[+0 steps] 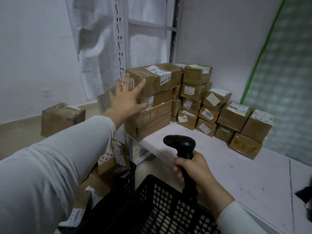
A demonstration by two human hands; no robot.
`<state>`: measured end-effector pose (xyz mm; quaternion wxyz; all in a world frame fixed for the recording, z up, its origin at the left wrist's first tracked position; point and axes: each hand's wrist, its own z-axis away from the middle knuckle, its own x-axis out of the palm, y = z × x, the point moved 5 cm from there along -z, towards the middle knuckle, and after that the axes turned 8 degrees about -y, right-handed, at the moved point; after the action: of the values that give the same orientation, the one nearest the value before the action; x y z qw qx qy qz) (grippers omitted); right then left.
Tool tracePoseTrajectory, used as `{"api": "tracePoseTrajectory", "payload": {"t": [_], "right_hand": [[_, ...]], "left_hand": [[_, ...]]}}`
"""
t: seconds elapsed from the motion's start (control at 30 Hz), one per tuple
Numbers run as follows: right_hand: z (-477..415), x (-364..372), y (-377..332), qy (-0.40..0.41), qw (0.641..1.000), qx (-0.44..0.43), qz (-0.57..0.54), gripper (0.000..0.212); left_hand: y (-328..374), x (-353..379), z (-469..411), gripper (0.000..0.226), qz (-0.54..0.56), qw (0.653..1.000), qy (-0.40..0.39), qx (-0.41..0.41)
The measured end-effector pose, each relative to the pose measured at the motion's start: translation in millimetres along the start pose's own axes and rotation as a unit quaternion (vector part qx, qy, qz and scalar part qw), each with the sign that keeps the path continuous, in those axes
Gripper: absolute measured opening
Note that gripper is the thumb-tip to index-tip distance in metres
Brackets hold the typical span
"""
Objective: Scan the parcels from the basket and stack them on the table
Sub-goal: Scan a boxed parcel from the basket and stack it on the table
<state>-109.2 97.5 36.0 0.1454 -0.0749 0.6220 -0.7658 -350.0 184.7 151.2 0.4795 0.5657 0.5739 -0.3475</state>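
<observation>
Parcels (152, 98) sit stacked on the bench (236, 174); left hand (126, 100) spread flat against them, right hand (192, 168) clutching the scanner (180, 144) above the basket (160, 208).

"4023" on a tilted parcel (208, 114) — "4102" on its left neighbour (186, 119)

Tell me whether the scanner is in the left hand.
No: the right hand grips the scanner, while the left hand is spread open by the parcel stack.
</observation>
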Motion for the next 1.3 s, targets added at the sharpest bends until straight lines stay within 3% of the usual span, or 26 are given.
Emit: {"api": "tracePoseTrajectory", "payload": {"t": [0.47,0.83,0.93,1.13,1.3], "right_hand": [[-4.5,-14.4,1.9,0.013,1.0,-0.005,0.003,0.021],[0.2,13.4,5.4,-0.021,1.0,-0.011,0.001,0.021],[-1.7,29.1,8.9,-0.039,0.999,-0.005,0.017,0.019],[-6.9,67.1,19.2,-0.086,0.995,0.003,0.043,0.018],[-27.5,97.7,29.1,-0.111,0.992,0.022,0.064,0.017]], "left_hand": [[22.3,-3.8,-33.0,0.085,-0.019,1.0,0.009,0.024],[-7.1,14.6,22.5,0.084,-0.016,0.999,0.049,0.011],[-28.7,33.1,56.2,0.078,0.019,0.997,0.064,-0.027],[-103.5,69.3,98.5,0.073,0.101,0.977,0.013,-0.185],[-171.4,60.7,96.2,0.073,0.11,0.953,0.047,-0.28]]}}
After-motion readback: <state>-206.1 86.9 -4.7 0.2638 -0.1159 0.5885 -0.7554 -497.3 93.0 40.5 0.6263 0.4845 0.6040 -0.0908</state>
